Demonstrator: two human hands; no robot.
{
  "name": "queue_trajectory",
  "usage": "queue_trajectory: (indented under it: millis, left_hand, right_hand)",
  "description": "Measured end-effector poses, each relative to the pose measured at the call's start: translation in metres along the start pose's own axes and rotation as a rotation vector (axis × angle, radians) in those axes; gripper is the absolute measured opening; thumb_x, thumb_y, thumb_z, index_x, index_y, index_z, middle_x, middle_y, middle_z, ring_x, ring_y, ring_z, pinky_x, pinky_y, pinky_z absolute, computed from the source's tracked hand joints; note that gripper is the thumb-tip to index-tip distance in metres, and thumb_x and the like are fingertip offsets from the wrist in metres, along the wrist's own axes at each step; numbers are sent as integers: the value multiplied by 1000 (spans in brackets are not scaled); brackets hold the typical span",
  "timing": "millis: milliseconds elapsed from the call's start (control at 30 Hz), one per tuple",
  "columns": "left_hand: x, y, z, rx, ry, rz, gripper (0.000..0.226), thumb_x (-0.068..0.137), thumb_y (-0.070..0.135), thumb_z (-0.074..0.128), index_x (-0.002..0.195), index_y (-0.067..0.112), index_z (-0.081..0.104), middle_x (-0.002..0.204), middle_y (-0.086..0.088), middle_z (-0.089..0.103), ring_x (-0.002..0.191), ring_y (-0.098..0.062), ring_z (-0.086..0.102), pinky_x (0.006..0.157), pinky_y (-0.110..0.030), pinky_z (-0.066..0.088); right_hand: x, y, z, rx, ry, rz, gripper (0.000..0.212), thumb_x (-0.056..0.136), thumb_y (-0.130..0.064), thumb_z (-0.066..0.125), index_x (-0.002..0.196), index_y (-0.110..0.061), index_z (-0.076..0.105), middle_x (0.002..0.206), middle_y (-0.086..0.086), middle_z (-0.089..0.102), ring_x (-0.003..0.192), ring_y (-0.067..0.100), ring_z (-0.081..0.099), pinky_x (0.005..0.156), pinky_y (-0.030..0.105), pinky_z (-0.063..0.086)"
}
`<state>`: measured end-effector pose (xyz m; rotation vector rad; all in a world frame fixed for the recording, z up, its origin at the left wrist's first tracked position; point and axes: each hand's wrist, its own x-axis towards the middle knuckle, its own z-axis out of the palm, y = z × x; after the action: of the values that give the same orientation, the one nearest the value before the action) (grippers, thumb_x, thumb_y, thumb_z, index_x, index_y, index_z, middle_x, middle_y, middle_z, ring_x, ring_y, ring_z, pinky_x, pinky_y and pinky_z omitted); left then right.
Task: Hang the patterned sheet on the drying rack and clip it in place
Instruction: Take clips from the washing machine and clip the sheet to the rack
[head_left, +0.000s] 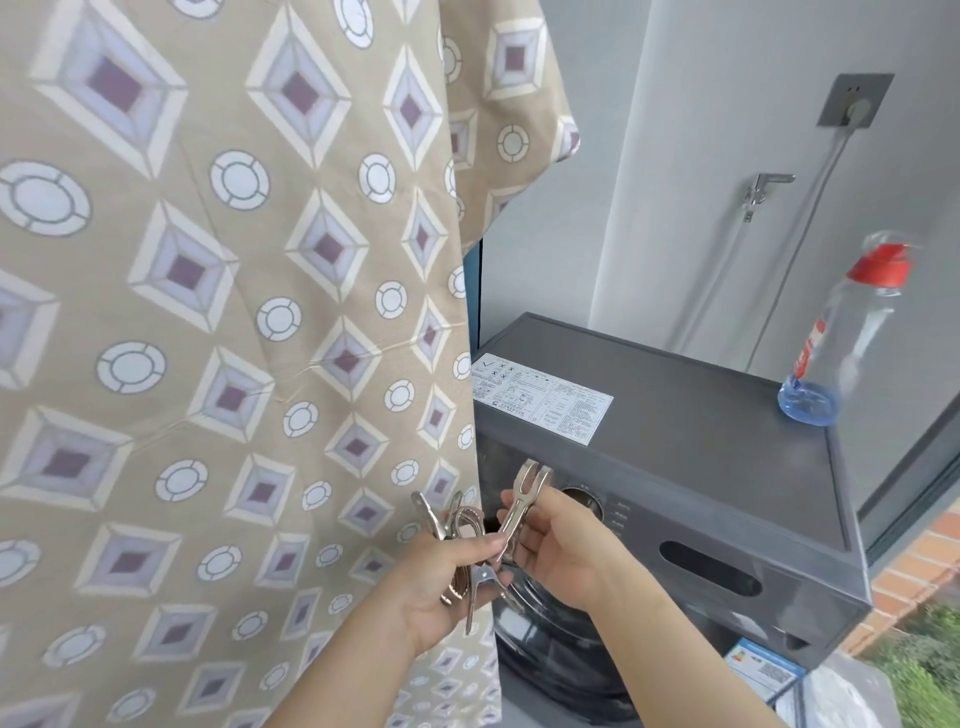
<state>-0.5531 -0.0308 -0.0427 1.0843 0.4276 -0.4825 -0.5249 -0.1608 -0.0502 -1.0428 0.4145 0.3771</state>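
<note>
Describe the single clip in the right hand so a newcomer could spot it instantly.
Start at the grey washing machine, then drop to its front dial. Just left of it, the right hand pinches one metal clip, forked jaws up; the left hand holds a tangled bunch of clips.

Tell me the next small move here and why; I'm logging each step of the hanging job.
Probably lift the single clip in the right hand up toward the sheet's top edge. The sheet already hangs, the left hand grips a bunch of spare clips, and no clip shows on the cloth yet.
</note>
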Motion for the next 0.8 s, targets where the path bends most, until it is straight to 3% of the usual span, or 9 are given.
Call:
queue_trajectory:
  millis: [100, 200, 333, 433, 500, 600, 700, 800]
  left_hand:
    - [2, -1, 1, -84, -46, -30, 40, 82, -10, 59, 45, 3, 70, 51, -9, 60, 57, -17, 53, 49, -27, 57]
    - [3, -1, 2, -111, -47, -47, 40, 83, -8, 58, 46, 0, 69, 49, -10, 59, 47, -15, 55, 49, -26, 57]
    - [5, -1, 3, -128, 11, -51, 38, 82, -7, 60, 46, -2, 68, 51, -11, 56, 48, -17, 54, 44, -27, 55]
    - [7, -1, 3, -246, 2, -124, 25, 79, -6, 62, 55, -4, 66, 53, -12, 54, 50, -17, 53, 43, -30, 55]
    - [6, 2, 2, -305, -15, -166, 10, 71, -5, 64, 62, -4, 64, 53, -12, 54, 42, -17, 56, 42, -32, 55]
    - [6, 3, 2, -347, -19, -178, 11, 60, -4, 66, 70, -4, 61, 53, -13, 56, 39, -17, 57, 40, -32, 54]
    - [7, 3, 3, -356, -35, -173, 13, 59, -3, 67, 71, -3, 60, 55, -13, 56, 41, -17, 57, 41, -33, 54]
    - [9, 5, 3, -342, -46, -171, 9, 59, -3, 67, 67, -4, 62, 53, -13, 57, 40, -17, 59, 42, -33, 55]
  right_hand:
    - [0, -1, -2, 77, -63, 30, 20, 83, -23, 63, 97, -9, 61, 70, 2, 69, 64, 14, 64, 59, 29, 51]
    - [0, -3, -2, 37, -66, 28, 15, 87, -21, 61, 94, -8, 61, 70, 3, 69, 63, 16, 65, 57, 27, 53]
    - [4, -2, -1, -394, 160, -161, 14, 88, -24, 60, 82, -11, 58, 72, 3, 64, 67, 19, 60, 64, 26, 46]
    - [7, -4, -1, -489, 160, -286, 14, 88, -16, 56, 75, -12, 53, 68, 4, 59, 56, 14, 53, 64, 27, 46]
    - [6, -7, -2, -725, 225, -434, 3, 85, -18, 57, 83, -18, 54, 68, -3, 61, 56, 11, 56, 66, 25, 47]
    - [2, -11, -2, -1017, 252, -626, 19, 86, -23, 57, 99, -33, 48, 68, -9, 57, 65, 4, 54, 62, 18, 42]
    - [4, -16, -2, -940, 192, -586, 15, 87, -16, 55, 101, -21, 56, 65, -8, 56, 58, 5, 50, 65, 20, 44]
    - [4, -20, -1, -574, 45, -367, 8, 90, -9, 53, 93, -8, 60, 73, 6, 60, 64, 17, 54, 74, 32, 53]
